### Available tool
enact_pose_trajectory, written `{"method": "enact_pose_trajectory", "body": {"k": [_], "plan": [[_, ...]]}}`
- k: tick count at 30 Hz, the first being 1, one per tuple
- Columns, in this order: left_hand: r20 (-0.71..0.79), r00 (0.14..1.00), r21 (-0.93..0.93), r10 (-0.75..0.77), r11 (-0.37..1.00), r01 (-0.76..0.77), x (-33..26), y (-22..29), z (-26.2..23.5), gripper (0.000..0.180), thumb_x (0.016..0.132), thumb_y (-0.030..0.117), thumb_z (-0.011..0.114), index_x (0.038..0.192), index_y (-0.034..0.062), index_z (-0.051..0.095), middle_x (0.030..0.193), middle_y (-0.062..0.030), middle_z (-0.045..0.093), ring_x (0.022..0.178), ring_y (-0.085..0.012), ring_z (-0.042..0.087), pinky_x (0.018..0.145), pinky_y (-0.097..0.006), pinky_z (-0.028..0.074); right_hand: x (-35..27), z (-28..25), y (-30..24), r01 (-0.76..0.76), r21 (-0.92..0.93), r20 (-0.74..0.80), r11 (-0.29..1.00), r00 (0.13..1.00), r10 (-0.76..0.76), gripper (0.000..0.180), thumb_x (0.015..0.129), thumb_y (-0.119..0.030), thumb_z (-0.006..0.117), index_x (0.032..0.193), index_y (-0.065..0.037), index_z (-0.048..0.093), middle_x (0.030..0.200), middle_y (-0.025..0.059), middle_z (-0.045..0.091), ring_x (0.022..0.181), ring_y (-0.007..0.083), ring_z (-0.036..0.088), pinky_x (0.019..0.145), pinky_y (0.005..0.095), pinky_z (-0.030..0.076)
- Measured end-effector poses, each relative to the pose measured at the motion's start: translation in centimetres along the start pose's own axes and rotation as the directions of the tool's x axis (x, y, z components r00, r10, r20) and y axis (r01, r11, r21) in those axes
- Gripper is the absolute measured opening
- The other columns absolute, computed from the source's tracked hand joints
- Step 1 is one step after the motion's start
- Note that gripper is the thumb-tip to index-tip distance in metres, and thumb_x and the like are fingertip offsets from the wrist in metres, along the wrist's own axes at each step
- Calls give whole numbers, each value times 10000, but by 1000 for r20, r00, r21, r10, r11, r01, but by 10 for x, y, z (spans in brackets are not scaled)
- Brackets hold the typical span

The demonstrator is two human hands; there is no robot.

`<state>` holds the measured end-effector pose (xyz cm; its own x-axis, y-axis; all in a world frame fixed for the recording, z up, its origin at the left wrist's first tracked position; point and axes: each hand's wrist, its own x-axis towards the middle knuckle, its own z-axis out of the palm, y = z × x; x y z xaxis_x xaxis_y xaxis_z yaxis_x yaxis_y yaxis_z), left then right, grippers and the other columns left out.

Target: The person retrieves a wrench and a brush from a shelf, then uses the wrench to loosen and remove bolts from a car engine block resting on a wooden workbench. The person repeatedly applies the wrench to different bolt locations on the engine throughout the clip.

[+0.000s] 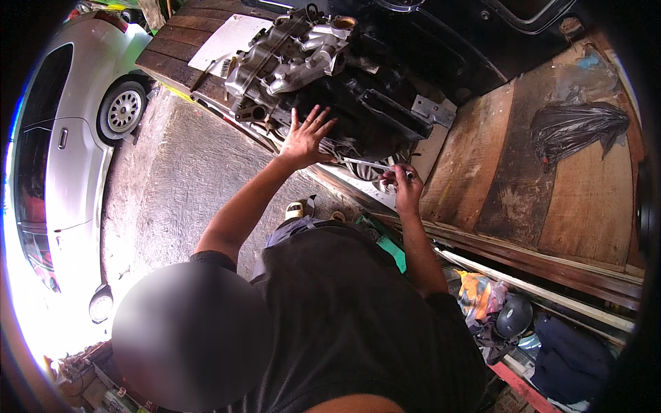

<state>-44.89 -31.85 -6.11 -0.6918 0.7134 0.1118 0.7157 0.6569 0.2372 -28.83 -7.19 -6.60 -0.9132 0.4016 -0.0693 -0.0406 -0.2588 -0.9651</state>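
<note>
My left hand [308, 140] rests with its fingers spread against the near side of an engine [372, 113], which has a black lower part and a grey metal top. A silver wrench [365, 164] is in the grip of my right hand [403, 182], near the engine's right end. The wrench's shaft points left along the engine's lower edge, its far end close to my left thumb. What that end touches is too small to make out. A metal bracket [432, 110] sticks out at the engine's right end.
The engine lies on a wooden platform [475, 158], over light sheets [231, 43]. A black plastic bag [578, 127] lies at the right. A silver car [76, 138] stands at the left on a concrete floor [179, 165]. Below the platform's edge sit cloths and a dark round object [514, 316].
</note>
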Motion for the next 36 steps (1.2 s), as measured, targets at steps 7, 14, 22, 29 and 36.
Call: {"method": "enact_pose_trajectory", "body": {"k": [7, 14, 22, 29, 36], "plan": [[-18, 996, -16, 87, 996, -87, 10, 0, 18, 1014, 684, 655, 701, 1490, 172, 320, 1585, -97, 211, 1481, -262, 136, 1155, -617, 8, -9, -12, 15, 7, 9, 2, 1000, 1000, -7, 183, 970, -132, 569, 995, 46, 602, 841, 153, 683, 745, 232, 693, 649, 316, 563], [-52, 994, 29, 99, 995, -98, 15, 4, 22, 1000, 684, 671, 682, 1479, 172, 337, 1565, -121, 252, 1462, -279, 202, 1146, -636, 37, -10, -10, 6, 113, -208, 135, 972, 987, -86, 165, 959, -125, 595, 981, 29, 650, 871, 113, 696, 800, 183, 682, 713, 300, 556], [-62, 994, 43, 90, 995, -88, 16, 6, 22, 980, 668, 652, 698, 1466, 190, 367, 1564, -110, 259, 1446, -284, 243, 1137, -652, 67, -3, -3, -2, 182, -316, 203, 931, 972, -121, 116, 938, -74, 615, 968, 30, 659, 874, 114, 705, 797, 176, 685, 724, 293, 553], [-124, 979, 187, 163, 973, -138, 11, 0, 41, 951, 701, 650, 659, 1465, 161, 370, 1566, -85, 267, 1440, -283, 255, 1105, -705, 60, -7, 20, -19, 581, -494, 447, 647, 808, -384, 123, 855, -87, 714, 958, -33, 672, 850, 126, 714, 758, 234, 706, 624, 305, 532], [-147, 976, 116, 161, 983, -145, 11, 1, 42, 996, 681, 695, 630, 1465, 144, 359, 1557, -73, 288, 1433, -277, 269, 1095, -719, 61, 3, 25, -27, 526, -565, 409, 636, 848, -338, 128, 858, -83, 709, 973, -44, 668, 843, 111, 715, 726, 212, 705, 612, 308, 534]]}}
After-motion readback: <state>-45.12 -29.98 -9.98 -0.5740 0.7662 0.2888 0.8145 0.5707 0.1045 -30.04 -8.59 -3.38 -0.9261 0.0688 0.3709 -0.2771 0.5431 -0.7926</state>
